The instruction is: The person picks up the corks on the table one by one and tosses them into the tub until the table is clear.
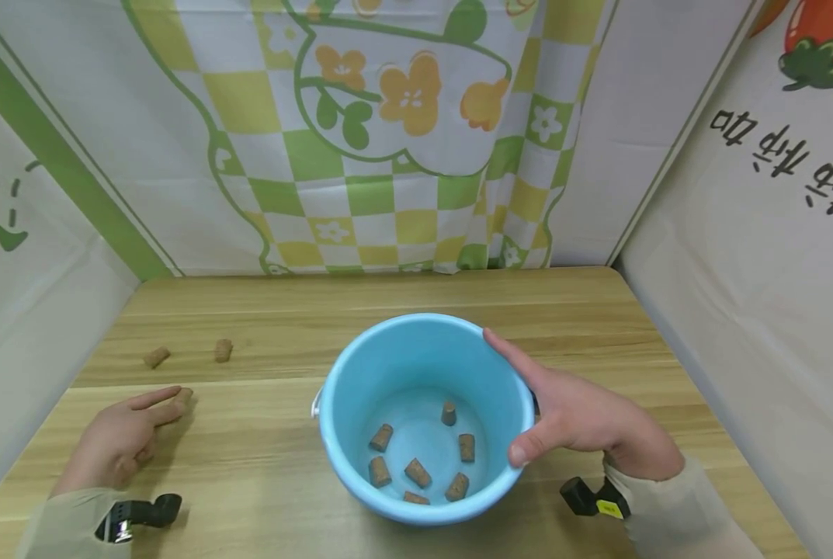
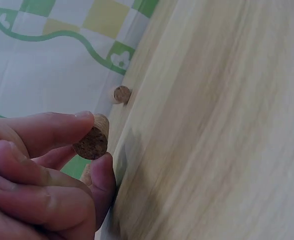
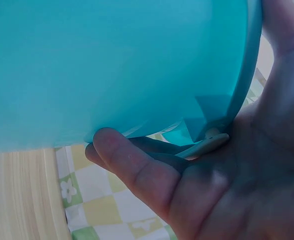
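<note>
My left hand [image 1: 126, 435] pinches a cork [image 2: 94, 140] between thumb and fingertips, over the left part of the table. In the left wrist view one end face of this cork is visible. Two more corks lie just beyond that hand: one cork [image 1: 156, 357] at the far left and another cork [image 1: 223, 350] to its right. A light blue bucket [image 1: 339, 435] stands upright with several corks [image 1: 418, 472] scattered on its bottom. At its right side my right hand [image 1: 591, 411] grips the rim, and in the right wrist view fingers [image 3: 132, 160] press the outer wall.
The wooden table [image 1: 262, 466] reaches back to a patterned curtain [image 1: 402, 210]. White printed sheets hang at the left and right sides. The bucket's wire handle [image 1: 316, 404] shows at its left. Each wrist wears a small black camera [image 1: 140, 516].
</note>
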A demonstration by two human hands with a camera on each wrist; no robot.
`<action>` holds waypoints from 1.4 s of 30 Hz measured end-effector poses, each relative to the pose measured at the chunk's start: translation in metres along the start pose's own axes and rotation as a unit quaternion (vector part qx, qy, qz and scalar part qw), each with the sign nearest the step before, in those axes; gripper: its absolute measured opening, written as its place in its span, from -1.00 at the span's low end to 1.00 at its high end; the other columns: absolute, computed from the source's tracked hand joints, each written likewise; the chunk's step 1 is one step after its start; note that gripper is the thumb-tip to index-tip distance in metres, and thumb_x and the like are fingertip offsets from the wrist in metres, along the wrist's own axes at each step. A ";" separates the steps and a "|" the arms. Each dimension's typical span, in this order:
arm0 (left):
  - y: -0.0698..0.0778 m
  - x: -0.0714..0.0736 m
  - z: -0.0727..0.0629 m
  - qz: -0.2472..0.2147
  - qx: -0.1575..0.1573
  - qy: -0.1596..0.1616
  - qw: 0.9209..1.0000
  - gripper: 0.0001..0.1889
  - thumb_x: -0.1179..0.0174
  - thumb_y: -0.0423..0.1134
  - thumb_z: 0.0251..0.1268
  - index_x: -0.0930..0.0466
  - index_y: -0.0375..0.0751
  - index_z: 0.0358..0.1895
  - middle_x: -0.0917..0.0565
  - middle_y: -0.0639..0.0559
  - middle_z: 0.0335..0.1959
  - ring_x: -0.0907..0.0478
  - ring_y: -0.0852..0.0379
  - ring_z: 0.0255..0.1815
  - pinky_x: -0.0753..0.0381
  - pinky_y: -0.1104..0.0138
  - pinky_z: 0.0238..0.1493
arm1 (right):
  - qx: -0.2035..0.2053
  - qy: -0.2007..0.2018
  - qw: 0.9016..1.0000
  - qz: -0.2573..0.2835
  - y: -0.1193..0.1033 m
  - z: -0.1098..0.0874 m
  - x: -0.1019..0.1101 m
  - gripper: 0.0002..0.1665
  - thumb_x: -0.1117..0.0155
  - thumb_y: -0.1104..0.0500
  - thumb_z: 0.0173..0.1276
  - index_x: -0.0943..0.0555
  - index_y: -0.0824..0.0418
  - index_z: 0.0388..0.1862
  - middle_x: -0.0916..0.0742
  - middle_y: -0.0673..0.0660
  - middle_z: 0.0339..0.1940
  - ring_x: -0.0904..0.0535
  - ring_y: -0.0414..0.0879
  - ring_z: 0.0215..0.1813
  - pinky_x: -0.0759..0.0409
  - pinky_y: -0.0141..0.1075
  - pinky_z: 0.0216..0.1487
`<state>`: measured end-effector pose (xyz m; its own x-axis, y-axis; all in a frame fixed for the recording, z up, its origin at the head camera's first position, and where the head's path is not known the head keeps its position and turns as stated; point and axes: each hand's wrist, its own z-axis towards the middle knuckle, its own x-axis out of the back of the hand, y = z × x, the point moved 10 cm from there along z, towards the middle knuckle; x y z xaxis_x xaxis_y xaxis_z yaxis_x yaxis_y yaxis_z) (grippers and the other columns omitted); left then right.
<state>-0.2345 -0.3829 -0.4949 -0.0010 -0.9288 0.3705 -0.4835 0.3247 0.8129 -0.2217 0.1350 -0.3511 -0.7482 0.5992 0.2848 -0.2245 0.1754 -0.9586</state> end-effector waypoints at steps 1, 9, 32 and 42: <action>0.000 -0.001 0.000 0.001 0.001 -0.006 1.000 -0.19 -0.26 0.00 0.41 -0.09 -0.22 0.56 -0.30 0.24 -0.77 -0.22 0.32 -0.81 -0.31 0.37 -0.80 | 0.003 0.000 1.000 -0.002 0.000 0.000 0.000 0.54 -0.67 0.06 0.04 0.32 -0.16 0.65 -0.30 0.35 0.46 -0.47 0.32 0.21 -0.52 0.03 0.14; 0.015 -0.012 -0.001 -0.027 -0.027 -0.054 0.998 -0.11 -0.21 0.12 0.41 0.02 -0.21 0.59 -0.44 0.20 -0.57 -0.21 0.32 -0.79 -0.29 0.40 -0.78 | 0.001 -0.005 1.000 0.004 0.002 0.000 0.000 0.53 -0.66 0.06 0.06 0.33 -0.19 0.65 -0.30 0.35 0.46 -0.48 0.32 0.21 -0.53 0.03 0.12; 0.111 -0.049 -0.042 -0.167 -0.191 -0.128 0.959 -0.58 -0.19 -0.26 0.48 -0.52 0.08 0.35 -0.51 0.26 -0.42 -0.12 0.32 -0.81 -0.07 0.33 -0.76 | -0.004 -0.003 1.000 0.005 0.003 0.000 0.000 0.53 -0.66 0.05 0.06 0.33 -0.17 0.65 -0.29 0.35 0.46 -0.47 0.32 0.22 -0.53 0.03 0.12; 0.133 -0.068 -0.055 -0.123 -0.202 -0.127 0.963 -0.51 -0.22 -0.24 0.46 -0.45 -0.02 0.41 -0.41 -0.22 0.13 -0.09 0.30 -0.78 -0.11 0.35 -0.75 | 0.000 -0.004 1.000 0.001 0.002 0.000 0.000 0.53 -0.66 0.04 0.07 0.34 -0.15 0.65 -0.31 0.37 0.43 -0.47 0.32 0.20 -0.55 0.01 0.11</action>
<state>-0.2512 -0.2669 -0.3871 -0.1693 -0.9835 0.0644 -0.1164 0.0849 0.9896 -0.2223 0.1350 -0.3529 -0.7529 0.5938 0.2837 -0.2238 0.1743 -0.9589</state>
